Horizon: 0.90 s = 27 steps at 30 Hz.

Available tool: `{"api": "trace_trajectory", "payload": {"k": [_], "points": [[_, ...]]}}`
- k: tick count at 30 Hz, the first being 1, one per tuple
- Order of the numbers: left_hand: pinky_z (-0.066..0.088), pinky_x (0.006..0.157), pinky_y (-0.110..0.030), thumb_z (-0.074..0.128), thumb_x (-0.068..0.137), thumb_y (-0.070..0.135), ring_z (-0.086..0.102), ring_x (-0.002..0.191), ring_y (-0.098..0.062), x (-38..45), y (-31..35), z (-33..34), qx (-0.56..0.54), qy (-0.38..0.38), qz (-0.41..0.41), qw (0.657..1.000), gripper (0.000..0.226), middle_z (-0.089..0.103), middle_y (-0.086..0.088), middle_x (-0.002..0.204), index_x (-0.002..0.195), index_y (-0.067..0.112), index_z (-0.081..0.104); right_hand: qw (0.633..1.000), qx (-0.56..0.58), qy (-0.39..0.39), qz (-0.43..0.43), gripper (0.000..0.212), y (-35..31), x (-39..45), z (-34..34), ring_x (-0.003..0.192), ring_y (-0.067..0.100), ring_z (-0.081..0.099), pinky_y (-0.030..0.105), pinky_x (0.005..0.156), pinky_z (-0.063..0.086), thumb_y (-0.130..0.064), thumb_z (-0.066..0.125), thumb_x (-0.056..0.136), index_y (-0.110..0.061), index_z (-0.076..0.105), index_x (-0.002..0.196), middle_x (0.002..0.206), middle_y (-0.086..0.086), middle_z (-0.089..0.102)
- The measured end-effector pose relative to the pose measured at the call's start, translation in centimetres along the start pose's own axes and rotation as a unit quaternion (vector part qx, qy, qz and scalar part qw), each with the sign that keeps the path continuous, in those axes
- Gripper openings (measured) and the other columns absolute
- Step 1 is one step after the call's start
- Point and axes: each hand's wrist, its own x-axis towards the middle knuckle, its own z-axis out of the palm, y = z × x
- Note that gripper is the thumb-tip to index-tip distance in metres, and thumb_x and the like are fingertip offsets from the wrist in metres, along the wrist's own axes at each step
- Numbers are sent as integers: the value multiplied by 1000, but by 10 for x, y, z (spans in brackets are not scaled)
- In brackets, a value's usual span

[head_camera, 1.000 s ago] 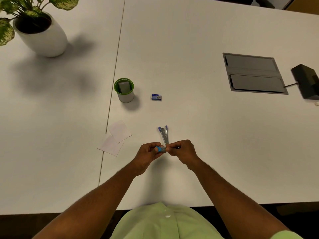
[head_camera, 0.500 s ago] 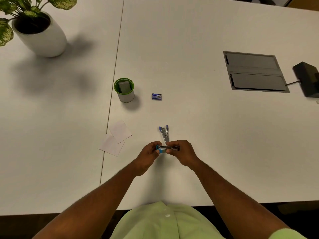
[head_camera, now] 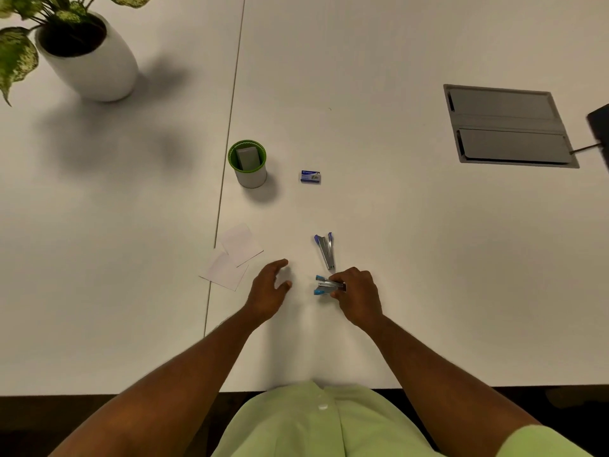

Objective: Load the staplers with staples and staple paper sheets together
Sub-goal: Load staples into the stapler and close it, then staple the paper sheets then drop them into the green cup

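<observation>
Light-blue stapler in right hand, fingers wrapped round its rear end, long axis roughly left-right with the blue tips pointing left toward the other hand; whether it rests on the table or is just above it can't be told. Left hand empty, fingers loosely spread, thumb out, near the stapler nose but apart from it, low over the table. Paper sheets lie just left and slightly beyond the left hand, two overlapping, on the table seam; left hand clearly the nearer one, nothing in between. Judgement: loading looks done or nearly so, next likely fetching sheets with the left hand to feed the stapler mouth. Second stapler, darker blue, lies just beyond the right hand, open in a V, long axis running away from the person. Staple box farther out, centre. Green-rimmed cup left of the box with a grey block inside. Potted plant far left, grey floor-box hatch far right, both well clear.
</observation>
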Motion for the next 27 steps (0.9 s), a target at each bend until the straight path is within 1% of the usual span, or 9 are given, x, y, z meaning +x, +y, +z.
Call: {"api": "trace_trajectory", "payload": {"k": [4,9,12,15,18,20,23,27], "points": [[38,107,-25,67,92,3,53,127,-22,0,-17,-21,51,60,47,996,47,57,-9,138,137,5,54,1000,-19,2,2,28,5,-4,7,106,22,52,38,89,48,-22,76,85,-27,70,112,107,-5,64],[40,102,-23,64,90,-3,60,120,-23,3,-30,-39,79,94,67,990,35,64,-8,125,125,2,60,1000,-28,-2,7,28,7,-4,11,109,22,50,37,90,47,-21,74,86,-25,69,113,109,-5,64],[45,98,-26,63,89,-5,62,112,-24,5,-33,-46,95,115,84,985,32,64,-9,119,120,2,61,999,-37,-4,7,27,7,-3,12,109,23,50,37,89,47,-20,72,87,-24,68,113,111,-4,62],[46,94,-28,64,87,-7,62,106,-25,9,-34,-54,118,134,93,980,32,62,-12,116,118,3,62,999,-46,-10,15,36,4,0,11,111,22,50,38,91,47,-26,77,83,-26,67,117,114,-5,60],[48,94,-36,63,86,-7,59,106,-29,16,-35,-65,143,151,76,975,34,58,-15,115,119,3,62,998,-50,-2,27,50,-6,6,6,113,17,49,36,93,43,-29,78,75,-33,62,122,116,-11,58],[47,96,-40,62,86,-6,56,108,-33,22,-36,-74,156,159,54,973,36,56,-16,115,121,3,62,999,-48,3,25,52,-17,14,4,112,14,47,36,92,40,-29,77,71,-35,61,120,112,-14,57],[43,96,-38,65,86,-2,52,112,-36,33,-38,-86,166,164,25,972,42,52,-19,120,127,3,59,999,-32,17,14,39,-37,29,1,107,14,49,36,91,39,-31,73,74,-34,64,112,102,-15,59],[39,104,-41,71,86,6,45,123,-39,48,-42,-101,173,153,-8,973,57,43,-22,134,138,0,49,1000,1,11,-5,22,-65,51,4,103,17,55,36,92,45,-30,73,81,-28,69,104,96,-12,65]]}}
